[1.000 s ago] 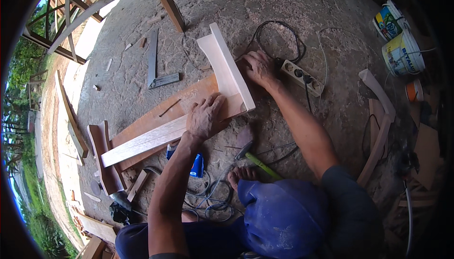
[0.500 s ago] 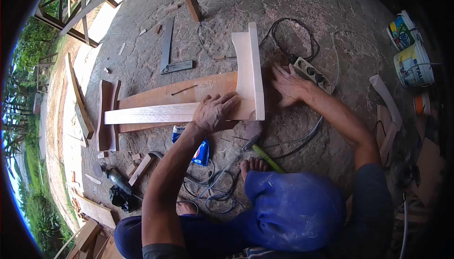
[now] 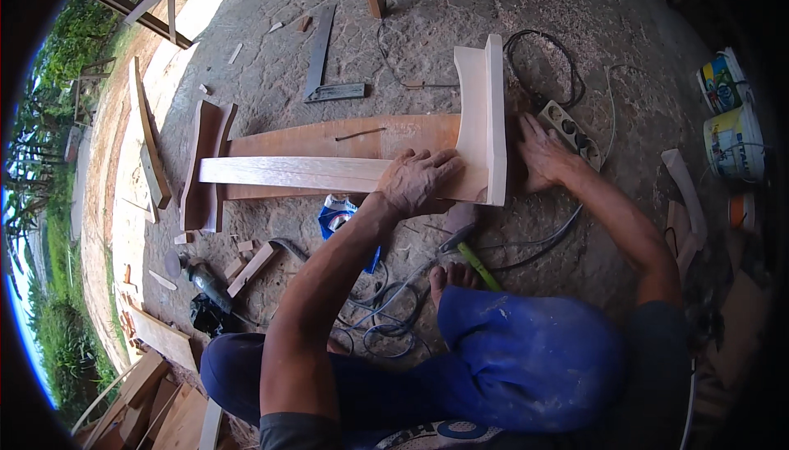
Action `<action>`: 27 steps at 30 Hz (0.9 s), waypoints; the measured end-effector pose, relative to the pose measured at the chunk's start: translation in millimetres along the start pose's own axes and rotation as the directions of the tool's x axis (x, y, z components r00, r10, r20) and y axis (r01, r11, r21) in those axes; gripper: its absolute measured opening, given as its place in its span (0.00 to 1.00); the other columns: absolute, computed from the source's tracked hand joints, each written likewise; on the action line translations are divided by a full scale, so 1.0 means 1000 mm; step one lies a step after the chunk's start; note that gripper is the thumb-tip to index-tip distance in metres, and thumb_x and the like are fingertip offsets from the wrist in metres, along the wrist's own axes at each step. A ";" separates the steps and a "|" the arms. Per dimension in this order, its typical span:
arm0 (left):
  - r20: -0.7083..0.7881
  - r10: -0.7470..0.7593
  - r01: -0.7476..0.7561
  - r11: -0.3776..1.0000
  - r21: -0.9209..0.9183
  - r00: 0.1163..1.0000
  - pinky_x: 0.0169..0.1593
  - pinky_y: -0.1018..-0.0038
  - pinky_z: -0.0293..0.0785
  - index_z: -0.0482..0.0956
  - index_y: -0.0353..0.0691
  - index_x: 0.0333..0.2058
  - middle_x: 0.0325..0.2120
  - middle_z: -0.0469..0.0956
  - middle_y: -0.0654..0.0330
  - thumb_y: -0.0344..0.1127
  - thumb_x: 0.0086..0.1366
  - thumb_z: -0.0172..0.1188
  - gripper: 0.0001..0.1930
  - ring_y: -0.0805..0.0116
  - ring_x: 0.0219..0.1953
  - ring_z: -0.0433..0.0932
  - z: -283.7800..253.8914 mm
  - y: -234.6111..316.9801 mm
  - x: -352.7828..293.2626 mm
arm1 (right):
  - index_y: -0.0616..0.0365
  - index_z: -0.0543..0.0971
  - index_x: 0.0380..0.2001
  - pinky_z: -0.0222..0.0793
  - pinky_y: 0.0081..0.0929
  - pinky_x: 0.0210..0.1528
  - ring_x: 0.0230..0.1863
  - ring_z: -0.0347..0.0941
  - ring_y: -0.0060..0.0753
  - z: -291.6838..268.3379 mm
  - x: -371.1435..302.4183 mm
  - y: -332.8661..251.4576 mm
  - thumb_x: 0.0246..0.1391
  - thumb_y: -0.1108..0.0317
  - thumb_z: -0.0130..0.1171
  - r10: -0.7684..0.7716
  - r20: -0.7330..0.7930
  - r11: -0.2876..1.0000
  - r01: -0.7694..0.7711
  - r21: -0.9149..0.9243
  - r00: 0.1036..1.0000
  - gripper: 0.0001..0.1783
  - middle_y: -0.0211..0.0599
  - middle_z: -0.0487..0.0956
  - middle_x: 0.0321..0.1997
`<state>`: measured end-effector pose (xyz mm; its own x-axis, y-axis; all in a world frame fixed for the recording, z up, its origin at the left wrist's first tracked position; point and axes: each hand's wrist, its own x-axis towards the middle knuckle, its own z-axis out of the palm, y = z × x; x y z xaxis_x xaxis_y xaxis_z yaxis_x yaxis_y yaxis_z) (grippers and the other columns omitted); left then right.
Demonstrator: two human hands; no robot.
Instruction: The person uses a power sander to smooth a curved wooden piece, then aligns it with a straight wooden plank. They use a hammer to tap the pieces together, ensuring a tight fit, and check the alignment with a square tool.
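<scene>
Pale wooden frame (image 3: pixel 329 174) turning on the floor, right hand (image 3: pixel 546 156) moving lower beside it

Compared with a second ago, the frame and the brown board (image 3: pixel 288 144) under it are lying at a different angle to the metal square (image 3: pixel 321 54), running nearly level across the view. The left hand (image 3: pixel 413 180) is holding the long rail (image 3: pixel 283 171) close to the curved crosspiece (image 3: pixel 495 121), its fingers draping over the top face. The right hand is resting at the crosspiece's outer side, near the power strip (image 3: pixel 569 131), with its fingers spreading; whether it is gripping anything, I cannot tell. The rail's other end is reaching over a darker end piece (image 3: pixel 197 203). A thin dark rod (image 3: pixel 360 133) is lying on the board. A hammer (image 3: pixel 477 263) with a green handle is lying just beside a bare foot (image 3: pixel 452 277), and a blue and white packet (image 3: pixel 335 215) is showing partly behind the left forearm (image 3: pixel 316 286).
</scene>
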<state>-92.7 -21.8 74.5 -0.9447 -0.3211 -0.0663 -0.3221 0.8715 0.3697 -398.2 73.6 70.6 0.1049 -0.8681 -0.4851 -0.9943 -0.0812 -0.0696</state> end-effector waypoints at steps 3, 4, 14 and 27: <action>-0.029 0.040 -0.040 0.999 0.009 0.999 0.60 0.57 0.67 0.70 0.49 0.60 0.63 0.69 0.61 0.53 0.50 0.72 0.39 0.56 0.58 0.75 0.009 0.020 0.019 | 0.67 0.76 0.52 0.60 0.68 0.68 0.79 0.39 0.64 0.014 -0.021 0.024 0.38 0.57 0.71 0.026 -0.008 0.996 -0.027 -0.088 1.000 0.38 0.64 0.48 0.76; -0.039 0.059 -0.058 0.998 0.015 0.998 0.60 0.57 0.67 0.70 0.49 0.61 0.63 0.69 0.61 0.53 0.50 0.73 0.40 0.56 0.58 0.74 0.013 0.027 0.025 | 0.66 0.77 0.52 0.62 0.67 0.67 0.79 0.39 0.62 0.023 -0.028 0.034 0.40 0.57 0.70 0.038 -0.009 0.992 -0.038 -0.116 0.999 0.36 0.62 0.49 0.76; 0.047 0.052 -0.054 0.998 0.036 0.998 0.56 0.50 0.69 0.67 0.45 0.63 0.61 0.69 0.56 0.53 0.51 0.71 0.42 0.54 0.59 0.74 0.006 0.046 0.052 | 0.70 0.70 0.63 0.54 0.32 0.74 0.71 0.64 0.50 0.034 -0.035 0.007 0.60 0.54 0.55 0.449 -0.265 0.146 0.223 0.964 0.853 0.35 0.60 0.71 0.67; -0.124 0.101 -0.105 0.994 -0.026 0.987 0.55 0.55 0.73 0.72 0.45 0.59 0.58 0.73 0.58 0.50 0.51 0.73 0.38 0.54 0.55 0.77 0.018 0.041 0.067 | 0.61 0.69 0.64 0.74 0.34 0.52 0.46 0.77 0.40 0.037 0.027 -0.014 0.41 0.71 0.52 0.618 -0.553 0.495 0.270 0.826 0.559 0.40 0.52 0.80 0.48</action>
<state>-170.2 -0.7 68.4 -0.9577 -0.2744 0.0868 -0.2190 0.8904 0.3990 -380.8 69.6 26.2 -0.5678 -0.8059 0.1679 -0.4460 0.1298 -0.8856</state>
